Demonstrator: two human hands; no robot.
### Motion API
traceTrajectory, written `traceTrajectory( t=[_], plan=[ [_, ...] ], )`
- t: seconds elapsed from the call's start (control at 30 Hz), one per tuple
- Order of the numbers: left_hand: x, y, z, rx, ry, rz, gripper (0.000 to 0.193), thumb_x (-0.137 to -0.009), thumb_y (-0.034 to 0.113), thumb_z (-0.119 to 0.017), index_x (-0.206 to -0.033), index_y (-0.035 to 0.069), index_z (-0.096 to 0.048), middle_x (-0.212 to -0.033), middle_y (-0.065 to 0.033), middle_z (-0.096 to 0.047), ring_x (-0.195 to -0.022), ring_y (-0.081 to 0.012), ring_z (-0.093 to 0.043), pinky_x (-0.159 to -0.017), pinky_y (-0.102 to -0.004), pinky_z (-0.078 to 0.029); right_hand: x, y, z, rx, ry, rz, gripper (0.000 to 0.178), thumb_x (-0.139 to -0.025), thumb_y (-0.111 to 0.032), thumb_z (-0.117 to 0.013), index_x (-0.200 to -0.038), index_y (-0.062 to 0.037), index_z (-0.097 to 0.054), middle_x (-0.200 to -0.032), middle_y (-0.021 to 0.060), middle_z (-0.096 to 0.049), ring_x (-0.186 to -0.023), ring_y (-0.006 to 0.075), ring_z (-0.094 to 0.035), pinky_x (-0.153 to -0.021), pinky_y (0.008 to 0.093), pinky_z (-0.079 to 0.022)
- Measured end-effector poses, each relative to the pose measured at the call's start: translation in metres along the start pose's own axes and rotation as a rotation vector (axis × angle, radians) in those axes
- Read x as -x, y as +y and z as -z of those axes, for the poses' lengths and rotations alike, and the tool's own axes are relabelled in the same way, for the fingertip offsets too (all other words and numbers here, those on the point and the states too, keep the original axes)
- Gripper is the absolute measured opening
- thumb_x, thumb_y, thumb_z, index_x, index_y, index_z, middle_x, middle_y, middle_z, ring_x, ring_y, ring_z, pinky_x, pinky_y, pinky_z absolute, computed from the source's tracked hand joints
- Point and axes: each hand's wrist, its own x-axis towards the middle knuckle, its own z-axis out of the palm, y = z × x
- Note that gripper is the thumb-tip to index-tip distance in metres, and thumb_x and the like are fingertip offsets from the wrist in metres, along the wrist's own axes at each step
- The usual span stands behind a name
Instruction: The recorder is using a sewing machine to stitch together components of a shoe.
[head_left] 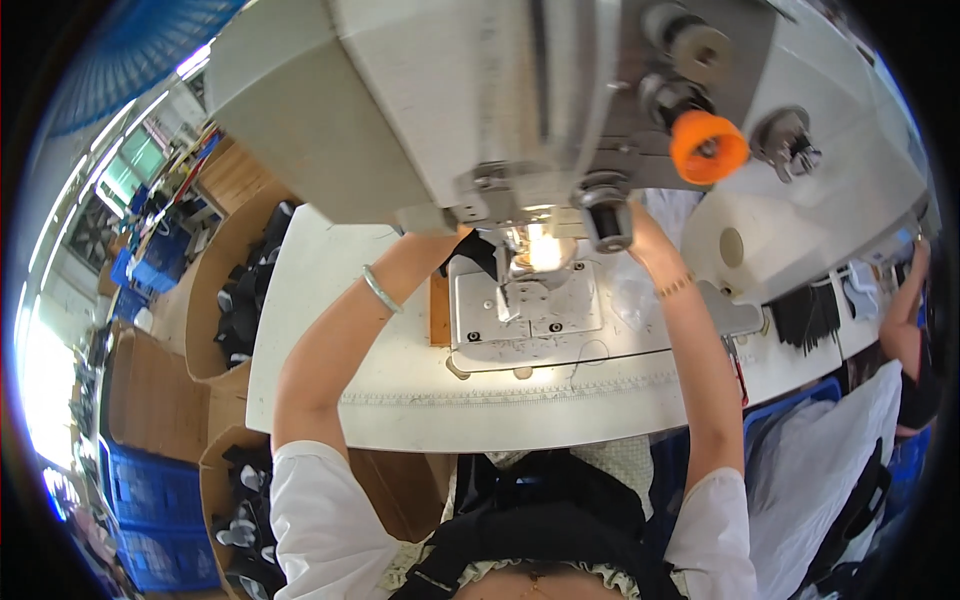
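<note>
A large grey-white industrial sewing machine [390, 110] fills the upper middle, its lamp lit over the needle area. Beneath it lies a metal throat plate [530, 325] set into the white table. My left hand [440, 246] reaches behind the left side of the machine head, its fingers hidden. A piece of black material [474, 256] shows beside that hand, left of the needle; whether I hold it is hidden. On the other side my right hand [648, 238] reaches up behind the machine, next to a dark tension knob [606, 220]. Its fingers are covered too.
Printed along the table's [400, 425] near edge is a ruler scale, with a loose dark thread [590, 365] above it. Cardboard boxes [205, 290] of black pieces stand left. At right lie black strips [806, 318] and a white sheet [825, 470]; another person's arm [905, 300] shows beyond.
</note>
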Motion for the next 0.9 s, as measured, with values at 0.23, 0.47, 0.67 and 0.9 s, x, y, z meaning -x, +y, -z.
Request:
traceTrajectory(
  t=[0.23,0.47,0.67,0.9],
  plan=[
    [-0.005,0.005,-0.025,0.160,0.140,-0.136,0.032,-0.088,0.022,-0.059,-0.116,0.007,-0.058,-0.111,-0.0075,-0.060,-0.106,-0.0240,-0.059,-0.084,-0.0354,-0.051,-0.052,0.066,-0.068,0.402,0.094,0.176,0.021,-0.074,-0.011,-0.067,-0.092,-0.0014,-0.062,-0.085,0.0213,-0.063,-0.081,0.0404,-0.059,-0.073,0.0435,-0.048],
    [0.045,-0.012,-0.016,0.071,0.210,-0.200,0.040,-0.089,0.022,-0.058,-0.127,0.008,-0.052,-0.124,-0.0041,-0.055,-0.116,-0.0214,-0.054,-0.092,-0.0358,-0.050,0.002,0.038,-0.044,-0.140,0.150,0.314,0.031,-0.073,0.003,-0.061,-0.104,0.0015,-0.062,-0.104,0.0188,-0.064,-0.093,0.0351,-0.063,-0.079,0.0372,-0.049],
    [0.040,-0.001,-0.008,0.219,0.275,-0.074,0.035,-0.082,0.013,-0.065,-0.116,0.009,-0.059,-0.116,-0.0058,-0.061,-0.103,-0.0242,-0.060,-0.090,-0.0372,-0.049,0.012,0.005,-0.041,-0.012,0.292,0.271,0.035,-0.068,0.004,-0.064,-0.103,0.0014,-0.062,-0.104,0.0139,-0.057,-0.091,0.0284,-0.060,-0.078,0.0321,-0.048],
    [0.029,-0.002,0.004,0.306,0.405,-0.119,0.021,-0.074,0.003,-0.064,-0.095,0.005,-0.066,-0.090,-0.0095,-0.066,-0.081,-0.0297,-0.063,-0.069,-0.0393,-0.051,0.012,0.000,-0.044,-0.252,0.314,0.294,0.024,-0.067,0.007,-0.063,-0.091,0.0029,-0.062,-0.099,0.0119,-0.056,-0.087,0.0232,-0.058,-0.076,0.0291,-0.046]
  ],
)
